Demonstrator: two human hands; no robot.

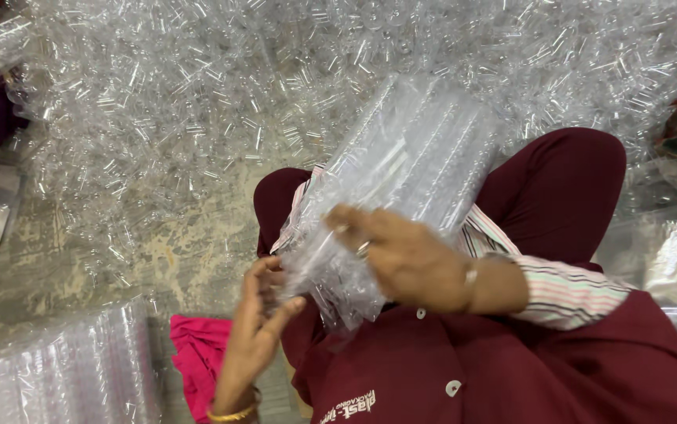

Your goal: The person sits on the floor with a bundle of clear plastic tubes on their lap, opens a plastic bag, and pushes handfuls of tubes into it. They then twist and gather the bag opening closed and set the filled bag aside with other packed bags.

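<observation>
Concrete floor (173, 259), worn and stained, lies beneath a seated person in maroon clothing. Nearest, the left hand (256, 330) cups the lower end of a clear bag of transparent tubes (401, 180) resting on the lap, fingers apart; the right hand (401, 255) presses flat across it, fingers together. Judged risk: the slippery film could slide and spill tubes. Beyond, a heap of loose clear pieces (197, 94) blurs together; the bag's opening is not discernible.

We've got a maroon button-up shirt over maroon trousers, a pink-and-green striped sleeve at the right wrist, a gold bangle on the left hand (256, 334), and a ring on the right hand (401, 255).
</observation>
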